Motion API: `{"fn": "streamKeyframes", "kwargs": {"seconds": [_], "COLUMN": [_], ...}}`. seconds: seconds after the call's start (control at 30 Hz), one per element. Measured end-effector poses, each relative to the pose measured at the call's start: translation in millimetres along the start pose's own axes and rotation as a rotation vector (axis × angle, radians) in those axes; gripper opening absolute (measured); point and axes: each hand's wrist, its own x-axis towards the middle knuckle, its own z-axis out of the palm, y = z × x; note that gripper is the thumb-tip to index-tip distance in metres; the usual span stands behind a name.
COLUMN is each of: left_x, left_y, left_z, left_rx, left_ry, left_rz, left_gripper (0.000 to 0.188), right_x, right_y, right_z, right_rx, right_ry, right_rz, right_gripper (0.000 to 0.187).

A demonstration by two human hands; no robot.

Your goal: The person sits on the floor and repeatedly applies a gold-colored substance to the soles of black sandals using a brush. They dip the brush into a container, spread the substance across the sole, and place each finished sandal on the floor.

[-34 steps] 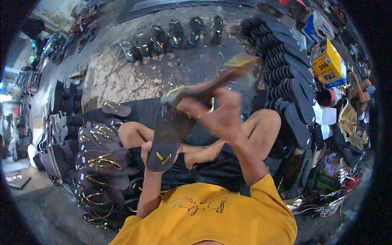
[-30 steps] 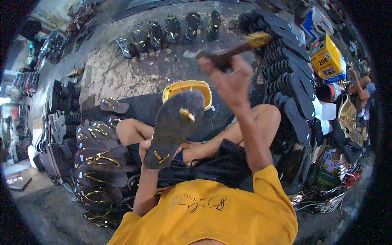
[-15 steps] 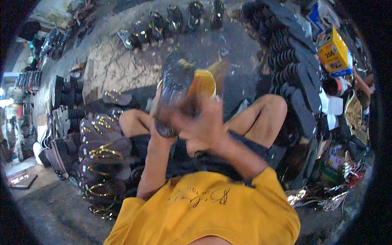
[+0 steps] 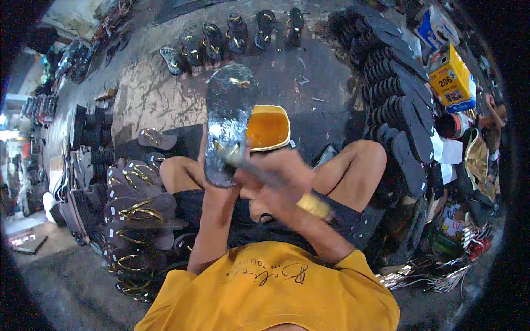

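Observation:
A dark flip-flop [image 4: 225, 105] stands raised in front of me, its wet, shiny underside showing and gold strap ends poking through. My left hand [image 4: 212, 190] grips it from behind and below; most of those fingers are hidden by the sole. Close to the sole's lower right side, my right hand [image 4: 281, 174] is closed round a blurred, brush-like tool with a yellow end [image 4: 314, 207]. The tool's dark end reaches the sole's lower part. Just beyond my right hand sits a cut-open container [image 4: 288, 124] of amber liquid, probably glue.
Several flip-flops with gold straps [image 4: 141, 212] lie overlapped at my left. Long rows of dark soles [image 4: 406, 124] stand at the right, beside a yellow and blue tin [image 4: 450, 77]. More glossy flip-flops [image 4: 237, 33] lie in a line at the far side.
My right hand has turned, and the tool's yellow end now points toward my right forearm. The flip-flop has shifted slightly left and stands more upright, uncovering the container.

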Motion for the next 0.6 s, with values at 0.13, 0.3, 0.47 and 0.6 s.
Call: {"fn": "streamKeyframes", "kwargs": {"seconds": [0.13,0.3,0.47,0.6], "left_x": [7,-2,12,6], "left_y": [8,-5,5,7], "left_z": [-14,-1,18,9], "left_rx": [0.398,0.348,0.39,0.317], "left_ry": [0.046,0.081,0.121,0.122], "left_rz": [0.052,-0.005,0.126,0.045], "left_gripper": [0.044,0.045,0.054,0.05], "right_x": [33,76,4,76], "right_y": [9,-24,-42,-17], "right_z": [-13,-33,-5,-26], "right_rx": [-0.194,0.021,0.207,0.116], "right_ry": [0.177,0.267,-0.23,-0.006], "right_rz": [0.045,0.194,-0.096,0.057], "right_gripper": [0.024,0.022,0.02,0.028]}}
